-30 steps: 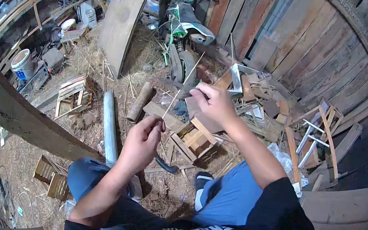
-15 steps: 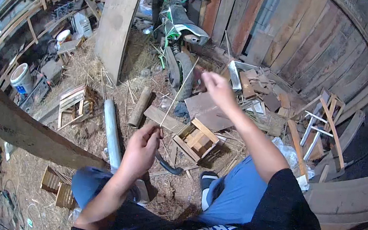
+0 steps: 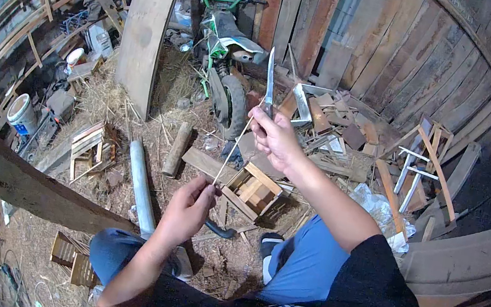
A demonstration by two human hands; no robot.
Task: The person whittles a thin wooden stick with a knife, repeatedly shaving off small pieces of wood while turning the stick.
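My left hand (image 3: 188, 208) pinches the lower end of a thin pale stick (image 3: 231, 156), which slants up and to the right. Higher up, my right hand (image 3: 274, 137) is closed around the dark handle of a knife (image 3: 271, 76), its narrow blade pointing upward. The stick's upper end reaches the fingers of my right hand, near the base of the blade. Below the stick lies a small wooden crate (image 3: 257, 192) with wood pieces inside, on the straw-strewn ground between my hands and my shoe.
A small motorbike (image 3: 226, 46) leans at the back by the plank wall. Scrap wood (image 3: 327, 115) is heaped to the right. A grey pipe (image 3: 142, 186), a short log (image 3: 177, 149) and a slatted wooden frame (image 3: 94, 147) lie left of me. A white bucket (image 3: 23, 114) stands farther left.
My right hand has come down and slightly left, and the knife blade now shows plainly upright. My left hand still pinches the stick, slightly lower in view.
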